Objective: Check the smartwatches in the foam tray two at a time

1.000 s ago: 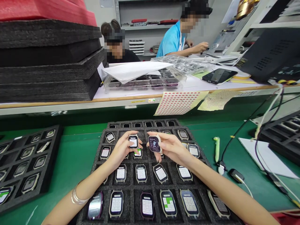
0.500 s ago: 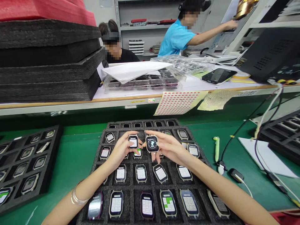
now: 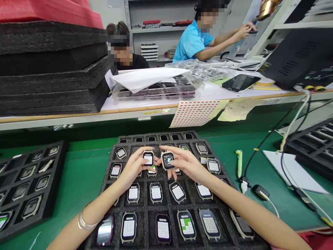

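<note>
My left hand (image 3: 139, 162) is closed on a smartwatch case (image 3: 148, 157) with a white grid on its lit screen, the thumb lying on the glass. Beside it my right hand (image 3: 182, 162) grips a second smartwatch case (image 3: 168, 160), whose screen shows a dark dial; a fingertip rests on that screen. Neither watch has a strap. Both are held up side by side above a black foam tray (image 3: 163, 191). In the tray's pockets lie several more watch cases, many with white grids and one (image 3: 186, 225) with green blocks.
Another foam tray (image 3: 49, 198) with watches lies at left, a third (image 3: 309, 152) at right. A stack of black foam (image 3: 52, 66) stands on the shelf. A green pen-like object (image 3: 239, 165), cables and a white sheet (image 3: 293, 170) lie at right. Two people work beyond the shelf.
My right thumb or finger has shifted onto the dial watch's screen, and that watch tilts slightly. The person in blue has brought both hands together at the right.
</note>
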The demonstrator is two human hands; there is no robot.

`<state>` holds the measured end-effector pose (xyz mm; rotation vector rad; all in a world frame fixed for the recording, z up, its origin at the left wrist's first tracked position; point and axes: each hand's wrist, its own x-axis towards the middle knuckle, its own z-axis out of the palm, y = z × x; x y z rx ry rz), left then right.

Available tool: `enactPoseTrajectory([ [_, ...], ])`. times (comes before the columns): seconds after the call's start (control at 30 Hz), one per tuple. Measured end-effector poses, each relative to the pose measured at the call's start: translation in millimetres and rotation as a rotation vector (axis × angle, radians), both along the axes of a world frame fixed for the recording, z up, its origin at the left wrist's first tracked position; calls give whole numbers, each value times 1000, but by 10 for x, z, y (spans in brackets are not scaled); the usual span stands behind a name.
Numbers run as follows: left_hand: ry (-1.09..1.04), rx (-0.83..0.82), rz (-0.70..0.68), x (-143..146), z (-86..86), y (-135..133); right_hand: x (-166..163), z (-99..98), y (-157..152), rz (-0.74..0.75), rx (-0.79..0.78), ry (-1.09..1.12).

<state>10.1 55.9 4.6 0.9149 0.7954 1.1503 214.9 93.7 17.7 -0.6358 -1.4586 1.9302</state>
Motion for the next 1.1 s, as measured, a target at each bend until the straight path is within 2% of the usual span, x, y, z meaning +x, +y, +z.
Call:
enactPoseTrajectory([
  [0.3, -9, -5, 6, -7, -15, -5, -6, -24, -36, -12, 38, -32],
  [0.5, -7, -26, 41, -11, -13, 5, -8, 30, -23, 40, -37, 55],
  [0.73, 11, -30, 4, -7, 7, -6, 21, 62, -13, 67, -12, 76],
  [1.1, 10, -35, 19, 2, 0, 7, 27, 51, 1, 119, -61, 95],
])
